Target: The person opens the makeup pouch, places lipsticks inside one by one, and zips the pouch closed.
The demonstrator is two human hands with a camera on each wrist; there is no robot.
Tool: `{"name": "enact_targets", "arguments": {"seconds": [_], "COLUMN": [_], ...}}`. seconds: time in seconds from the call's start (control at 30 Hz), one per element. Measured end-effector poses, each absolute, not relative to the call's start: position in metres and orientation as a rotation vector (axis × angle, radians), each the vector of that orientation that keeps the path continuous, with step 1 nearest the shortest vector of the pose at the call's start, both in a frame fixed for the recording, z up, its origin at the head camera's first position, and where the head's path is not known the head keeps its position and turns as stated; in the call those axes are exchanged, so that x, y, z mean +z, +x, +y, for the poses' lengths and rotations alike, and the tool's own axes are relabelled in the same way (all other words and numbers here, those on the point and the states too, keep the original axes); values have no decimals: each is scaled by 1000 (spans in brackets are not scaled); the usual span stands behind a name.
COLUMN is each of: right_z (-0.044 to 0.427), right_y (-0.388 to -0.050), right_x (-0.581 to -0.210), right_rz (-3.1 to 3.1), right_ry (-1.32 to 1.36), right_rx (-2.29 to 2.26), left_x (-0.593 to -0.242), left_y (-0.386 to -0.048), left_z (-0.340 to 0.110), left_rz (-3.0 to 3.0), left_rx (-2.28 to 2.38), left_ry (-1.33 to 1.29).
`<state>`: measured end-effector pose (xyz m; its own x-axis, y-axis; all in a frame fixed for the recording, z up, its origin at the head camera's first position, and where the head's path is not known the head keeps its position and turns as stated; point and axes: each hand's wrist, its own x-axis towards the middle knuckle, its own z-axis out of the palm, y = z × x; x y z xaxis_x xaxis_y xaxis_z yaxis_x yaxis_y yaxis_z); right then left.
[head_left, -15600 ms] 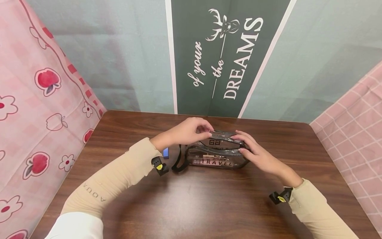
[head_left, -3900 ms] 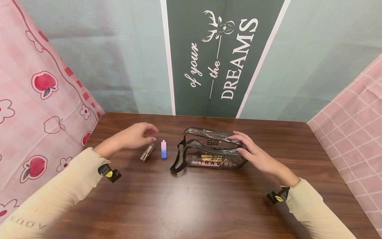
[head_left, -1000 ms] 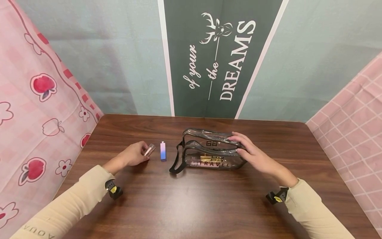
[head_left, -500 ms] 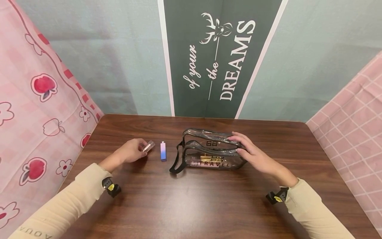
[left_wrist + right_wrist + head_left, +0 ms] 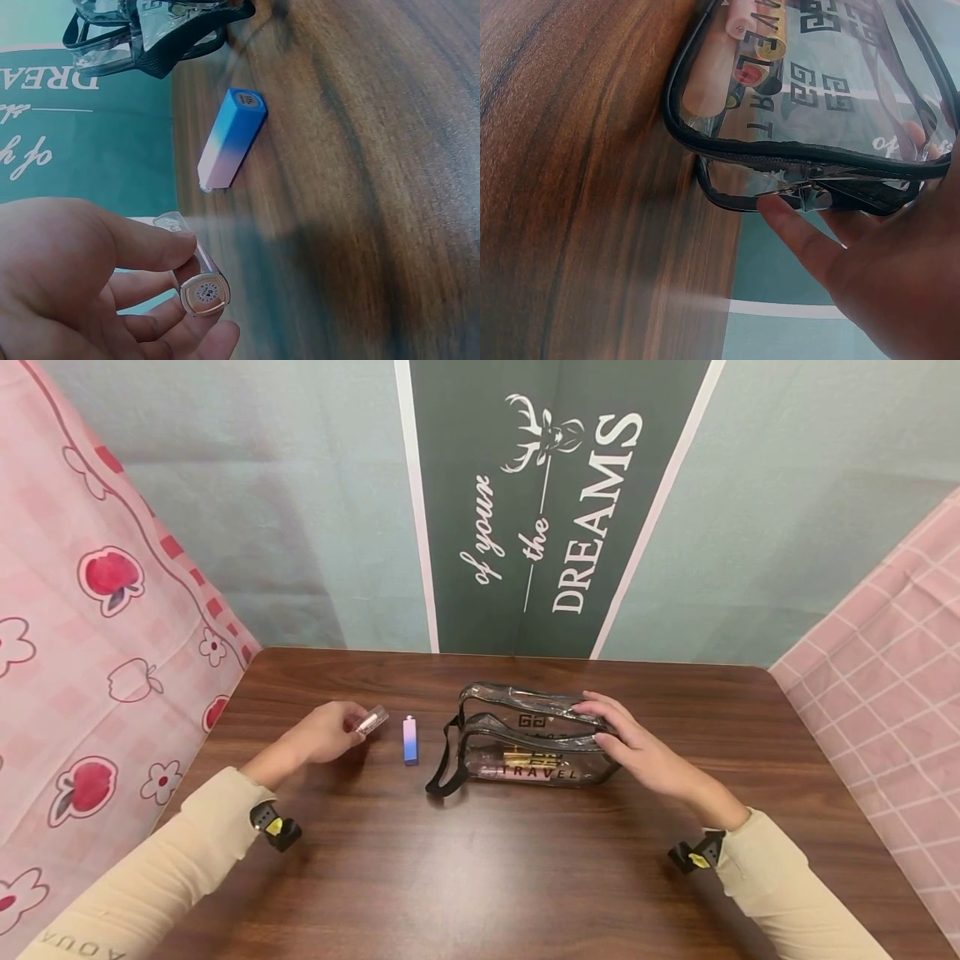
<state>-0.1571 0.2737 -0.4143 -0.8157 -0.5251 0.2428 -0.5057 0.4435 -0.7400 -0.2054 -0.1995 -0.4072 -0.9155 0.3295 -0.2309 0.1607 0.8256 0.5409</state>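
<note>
Rose-gold short tube with a clear plastic end (image 5: 372, 720) sits pinched between the thumb and fingers of the left hand (image 5: 326, 732), near 10 o'clock on the brown wood table (image 5: 465, 860). Its clear end points to about 2 o'clock. I can't tell if it is fully off the wood.

At 4 o'clock from it, near but apart, lies a thin pink and blue boxy tube (image 5: 410, 743), pink end toward 12. Past that, at 3 o'clock, is a see-through plastic bag with black edges (image 5: 547, 743), its top open. A shiny gold round tube (image 5: 516, 758) shows through its front. The right hand (image 5: 651, 750) grips the bag's 3 o'clock end, thumb at the near edge and fingers over the far edge.

To do this step well, I'd pinch the tube by its sides, softly but not loosely, because smooth plastic may slip. I'd not tug the clear end; it may be a cap. The right hand should hold firm and not pull, or the floppy bag could fold. Any move toward 3 o'clock should go high, or it might bump the pink and blue tube.
</note>
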Motion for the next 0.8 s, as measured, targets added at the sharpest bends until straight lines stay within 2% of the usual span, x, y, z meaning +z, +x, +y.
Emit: {"name": "enact_targets", "arguments": {"seconds": [0.8], "right_z": [273], "right_y": [-157], "right_x": [-414], "right_rz": [2660], "right_ry": [-964], "right_rx": [-1336], "left_x": [-371], "left_y": [-214], "left_z": [-206], "left_rz": [2734], "left_rx": [829], "left_ry": [493]}}
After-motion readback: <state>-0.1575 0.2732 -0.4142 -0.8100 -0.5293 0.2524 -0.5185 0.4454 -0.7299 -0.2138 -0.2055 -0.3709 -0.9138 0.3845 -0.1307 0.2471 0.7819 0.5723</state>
